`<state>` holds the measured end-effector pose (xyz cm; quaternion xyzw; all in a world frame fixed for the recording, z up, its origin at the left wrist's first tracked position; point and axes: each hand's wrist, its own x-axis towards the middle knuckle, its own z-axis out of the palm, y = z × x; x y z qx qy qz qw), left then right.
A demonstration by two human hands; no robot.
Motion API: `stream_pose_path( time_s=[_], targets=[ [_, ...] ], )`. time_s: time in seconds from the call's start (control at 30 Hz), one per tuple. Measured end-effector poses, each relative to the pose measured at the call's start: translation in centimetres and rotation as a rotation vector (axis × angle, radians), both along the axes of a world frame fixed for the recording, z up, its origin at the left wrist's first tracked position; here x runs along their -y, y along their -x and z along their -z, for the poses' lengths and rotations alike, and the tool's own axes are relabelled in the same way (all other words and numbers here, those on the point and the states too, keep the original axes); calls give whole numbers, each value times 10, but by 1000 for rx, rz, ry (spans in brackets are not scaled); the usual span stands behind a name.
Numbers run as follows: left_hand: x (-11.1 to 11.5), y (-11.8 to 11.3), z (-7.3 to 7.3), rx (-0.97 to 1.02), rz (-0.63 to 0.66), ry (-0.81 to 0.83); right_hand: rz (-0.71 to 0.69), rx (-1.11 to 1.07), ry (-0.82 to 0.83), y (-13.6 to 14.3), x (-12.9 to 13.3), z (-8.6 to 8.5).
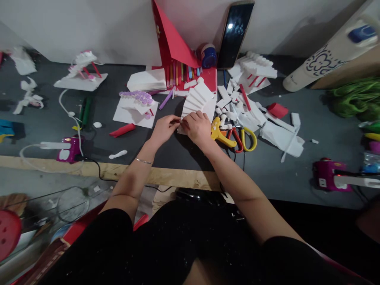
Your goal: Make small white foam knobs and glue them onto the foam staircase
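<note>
Right in the middle of the dark surface we have the white foam staircase, a fan of stepped white strips, lying flat with its near edge under our fingers. Our left hand pinches at that near edge, fingertips closed tight on the white material, and a thin bracelet sits on the wrist. Our right hand presses down just beside it, fingers curled over the same edge, grip narrow and closed on the piece. The 2 hands touch each other at the fingertips.

Just right of the right hand, a yellow tool and red-and-yellow scissors lie touching a heap of white foam scraps. To the left of the staircase sits a white card with purple dots, and near it a red paper roll. Behind the staircase an open red box of coloured pencils stands against the wall, a blue-capped jar beside it and a dark phone leaning upright. A second white model with red sticks rests well apart at the far left. 2 purple glue guns lie near the front edge, 1 at the left and 1 at the right. Green yarn bunches at the far right.
</note>
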<state>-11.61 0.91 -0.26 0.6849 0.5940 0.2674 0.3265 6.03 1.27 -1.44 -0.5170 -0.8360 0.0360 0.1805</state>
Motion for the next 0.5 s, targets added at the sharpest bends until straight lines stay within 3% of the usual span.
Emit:
stream_pose_path(
  time_s=[0.17, 0.5],
  targets=[
    [-1, 1, 1, 8, 4, 17, 4, -22, -31, 0, 1, 3],
    [-3, 1, -2, 1, 7, 2, -34, 2, 10, -2, 3, -7]
  ],
)
